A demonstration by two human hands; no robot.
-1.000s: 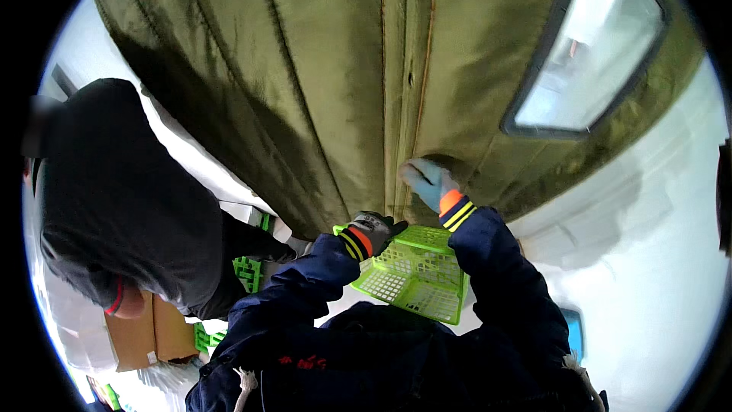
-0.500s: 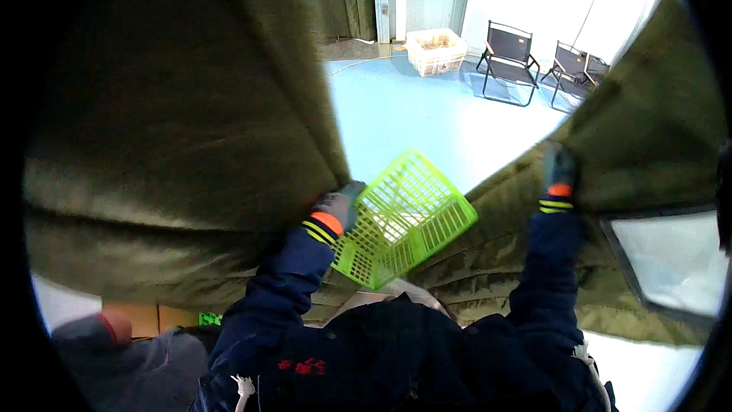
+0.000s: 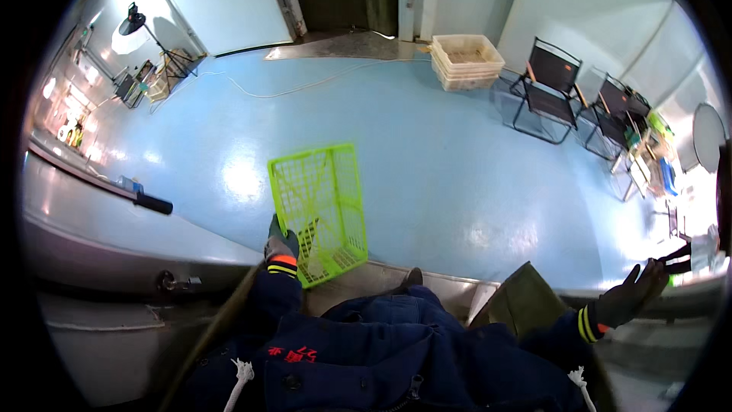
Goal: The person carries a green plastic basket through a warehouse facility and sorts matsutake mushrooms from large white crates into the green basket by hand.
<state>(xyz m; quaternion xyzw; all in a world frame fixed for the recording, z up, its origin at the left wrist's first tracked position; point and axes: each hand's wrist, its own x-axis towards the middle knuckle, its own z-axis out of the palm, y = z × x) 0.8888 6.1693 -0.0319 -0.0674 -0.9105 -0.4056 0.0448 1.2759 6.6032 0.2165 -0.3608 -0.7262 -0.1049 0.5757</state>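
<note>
My left hand (image 3: 281, 246), in a grey glove with an orange cuff, grips the left rim of a bright green plastic basket (image 3: 345, 206). Its walls are open mesh and it tilts in front of my legs, its inside facing me. Out to the right, my gloved right hand (image 3: 633, 294) is stretched sideways with its fingers apart and nothing in it. A dark green curtain (image 3: 520, 299) hangs between that arm and my legs.
Blue floor (image 3: 396, 130) spreads ahead past a raised metal threshold. Stacked cream crates (image 3: 467, 62) stand at the far wall. Black folding chairs (image 3: 550, 84) line the right side. A thin cable (image 3: 286, 94) crosses the floor; a light on a tripod (image 3: 164, 49) stands far left.
The curtain flaps have parted to my sides and the room ahead has come into view. My right hand has let go of the curtain and moved outward; the basket has swung left and more upright.
</note>
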